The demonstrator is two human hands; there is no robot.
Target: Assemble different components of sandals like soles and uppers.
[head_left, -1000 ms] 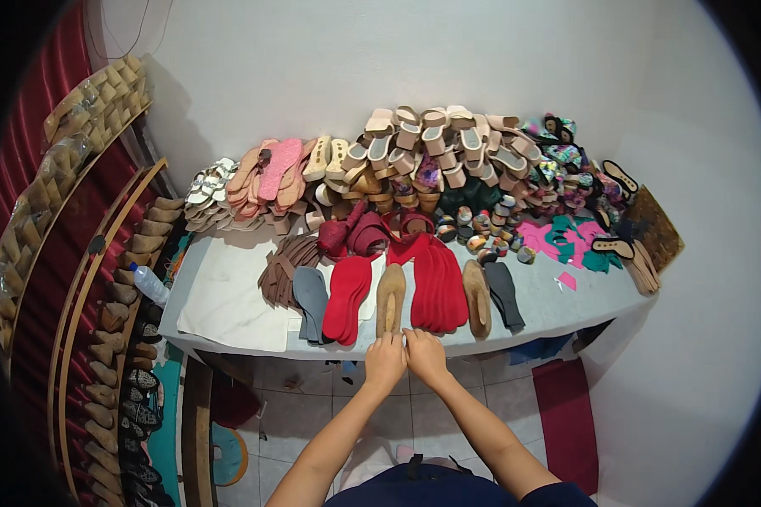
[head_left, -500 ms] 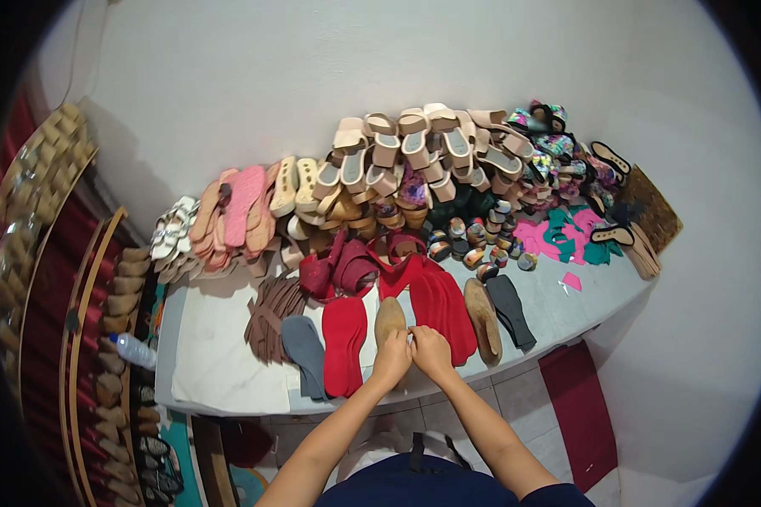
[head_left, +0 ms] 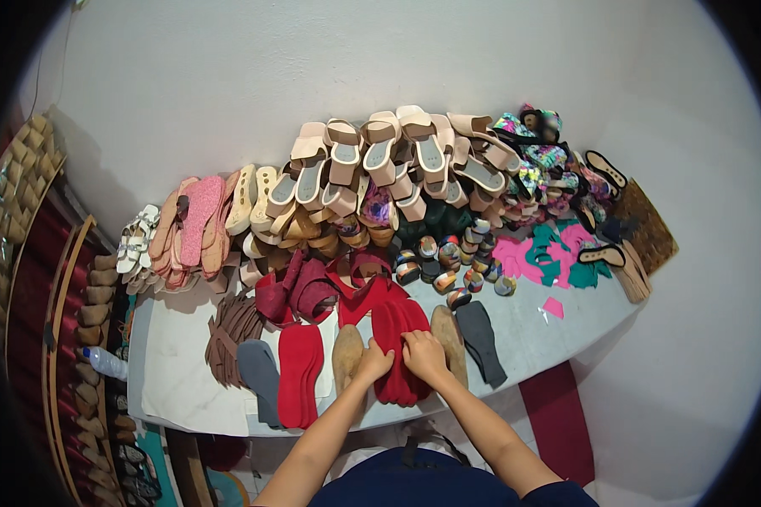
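Observation:
My left hand (head_left: 373,364) and my right hand (head_left: 424,355) rest side by side on a stack of red shoe insoles (head_left: 400,338) near the front edge of a white table (head_left: 186,372). The left hand also touches a tan insole (head_left: 347,355) lying beside the stack. The fingers of both hands curl over the red insoles; whether they grip them is unclear. Another pair of red insoles (head_left: 299,372) lies to the left, next to a grey insole (head_left: 260,372).
A tan sole (head_left: 450,338) and a dark grey insole (head_left: 482,338) lie to the right. Red and maroon straps (head_left: 313,287), brown strips (head_left: 228,338), heaps of beige sandals (head_left: 380,160), pink sandals (head_left: 196,224) and patterned heels (head_left: 448,262) fill the back. A shoe rack (head_left: 51,304) stands left.
Both hands moved from the table's front edge up onto the red insole stack. The camera view shifted closer and slightly left.

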